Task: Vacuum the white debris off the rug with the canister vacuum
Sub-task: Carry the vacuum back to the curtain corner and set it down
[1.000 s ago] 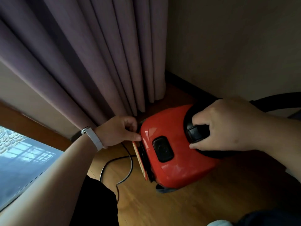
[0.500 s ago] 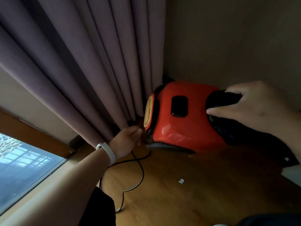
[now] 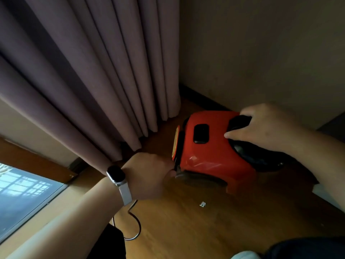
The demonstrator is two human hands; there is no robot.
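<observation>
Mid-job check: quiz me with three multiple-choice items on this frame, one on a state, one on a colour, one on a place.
1. The right hand is:
A. open and idle
B. gripping the black handle of the canister vacuum
C. curled, holding nothing

2. The vacuum's body is:
A. blue
B. white
C. red

3. The white scrap lies:
A. on the wood floor, apart from the vacuum
B. on top of the vacuum
C. in the right hand

Answers:
1 B: the fingers and thumb wrap the handle on top of the vacuum.
2 C: the shell is glossy red with a black button.
3 A: the scrap sits on bare boards on the camera's side of the vacuum.
</observation>
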